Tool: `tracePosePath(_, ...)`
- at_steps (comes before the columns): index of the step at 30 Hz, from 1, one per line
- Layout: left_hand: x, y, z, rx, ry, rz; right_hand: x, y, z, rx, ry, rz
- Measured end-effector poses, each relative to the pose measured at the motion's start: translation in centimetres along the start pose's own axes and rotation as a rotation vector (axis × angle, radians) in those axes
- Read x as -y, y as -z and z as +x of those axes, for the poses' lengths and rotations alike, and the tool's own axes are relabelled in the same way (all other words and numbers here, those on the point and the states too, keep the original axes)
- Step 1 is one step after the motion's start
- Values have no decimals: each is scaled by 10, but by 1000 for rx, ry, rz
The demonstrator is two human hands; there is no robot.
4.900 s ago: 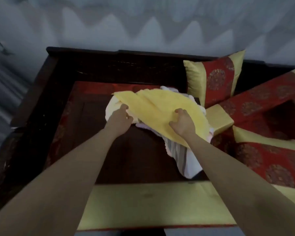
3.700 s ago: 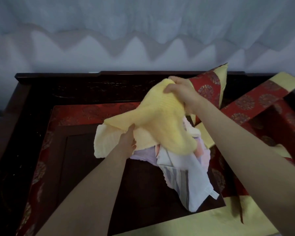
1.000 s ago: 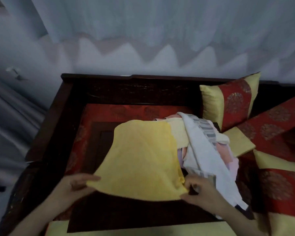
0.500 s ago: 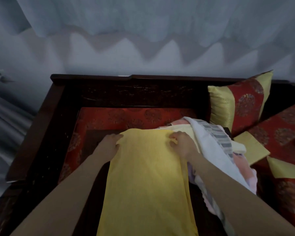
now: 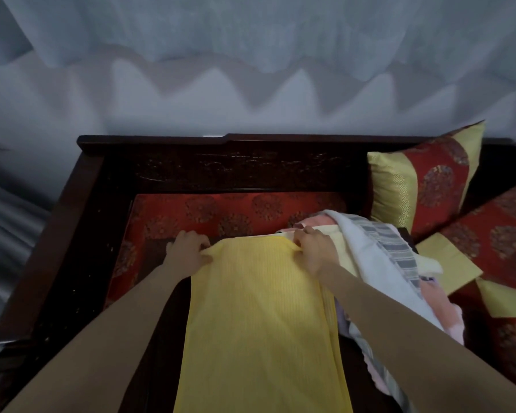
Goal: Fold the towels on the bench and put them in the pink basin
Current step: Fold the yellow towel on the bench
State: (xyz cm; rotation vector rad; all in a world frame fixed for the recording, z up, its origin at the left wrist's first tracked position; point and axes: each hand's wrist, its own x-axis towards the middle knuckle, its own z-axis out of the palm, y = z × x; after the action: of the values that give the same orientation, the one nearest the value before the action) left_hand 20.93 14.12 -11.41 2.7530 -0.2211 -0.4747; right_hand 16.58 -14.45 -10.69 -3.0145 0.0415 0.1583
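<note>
CHANGE: yellow towel [image 5: 259, 317] has been laid lengthwise on the counter [image 5: 96, 263] since a second ago | HOLD: far corners are pinched by left hand [image 5: 188, 251] and right hand [image 5: 315, 251], apparently to draw it flat for folding | towel pile [image 5: 379, 263] touching at right | pink basin not seen
</note>
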Motion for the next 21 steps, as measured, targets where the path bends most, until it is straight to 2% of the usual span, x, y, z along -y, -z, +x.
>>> tracePosePath(3,2,15,-15,-104,-46,-292,-3,16,-14,-58,20,260)
tracePosePath(6,-7,46,-50,-15,-81,-559,-8,44,-44,-59,18,621)
tracePosePath(8,-11,69,-79,172,-140,-580,-18,62,-72,84,51,750)
tracePosePath(11,-15,100,-118,617,-195,-623,-35,83,-117,354,89,908)
tracePosePath(13,-15,108,-128,792,-202,-668,-44,88,-135,427,78,1016)
tracePosePath(14,-15,106,-128,792,-193,-665,-48,85,-140,431,47,1055)
tracePosePath(16,-17,92,-117,644,-149,-620,-54,72,-141,373,-62,1051)
tracePosePath(18,-19,68,-98,402,-108,-515,-58,53,-132,248,-129,846)
tracePosePath(21,-21,34,-70,158,-70,-349,-56,28,-111,78,-88,488)
